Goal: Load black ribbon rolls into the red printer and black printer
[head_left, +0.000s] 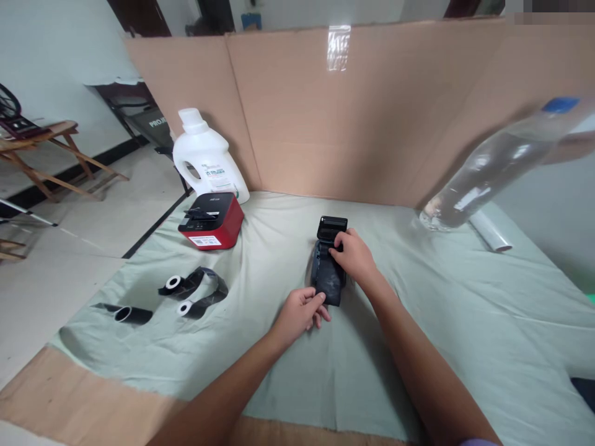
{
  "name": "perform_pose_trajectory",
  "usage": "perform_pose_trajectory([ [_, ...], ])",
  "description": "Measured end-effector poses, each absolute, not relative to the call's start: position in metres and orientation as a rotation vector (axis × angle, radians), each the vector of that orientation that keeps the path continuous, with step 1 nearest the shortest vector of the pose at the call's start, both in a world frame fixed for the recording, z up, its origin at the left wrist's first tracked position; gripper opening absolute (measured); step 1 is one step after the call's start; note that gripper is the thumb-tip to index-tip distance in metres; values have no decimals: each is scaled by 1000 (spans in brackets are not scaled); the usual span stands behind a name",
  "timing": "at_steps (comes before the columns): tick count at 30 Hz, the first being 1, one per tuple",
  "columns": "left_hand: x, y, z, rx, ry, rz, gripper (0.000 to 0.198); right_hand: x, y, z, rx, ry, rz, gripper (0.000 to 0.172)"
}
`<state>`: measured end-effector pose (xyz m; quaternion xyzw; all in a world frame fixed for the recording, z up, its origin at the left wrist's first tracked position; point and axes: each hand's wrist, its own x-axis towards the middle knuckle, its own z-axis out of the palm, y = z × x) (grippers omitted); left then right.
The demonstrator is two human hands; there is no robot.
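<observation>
A small black printer [328, 230] with its lid raised stands in the middle of the green cloth. A wide strip of black ribbon [328, 282] lies over its front and hangs towards me. My left hand [300, 314] pinches the ribbon's lower left corner between thumb and fingers. At the printer's opening, my right hand [356, 255] has its thumb and fingertips closed on the ribbon's upper part, near the right side. The inside of the printer is partly hidden by the ribbon and these fingers.
Loose ribbon rolls [185, 308] and a black tube [134, 316] lie at the left. Behind them stand a red-and-black device [232, 226] and a white detergent jug [204, 148]. A large water bottle [488, 170] leans by a clear roll [491, 232] at right. Cardboard [297, 118] walls the back.
</observation>
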<state>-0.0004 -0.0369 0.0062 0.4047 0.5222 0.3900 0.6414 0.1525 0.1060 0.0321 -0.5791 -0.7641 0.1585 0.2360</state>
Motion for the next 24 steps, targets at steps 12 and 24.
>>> perform_pose_trajectory([
  [12,-6,-44,8,1063,1204,802,47,171,118,35,-1226,-1734,871,32],
  [24,-8,-47,3,1136,1146,694,45,184,104,59,-1310,-2136,1038,39],
])
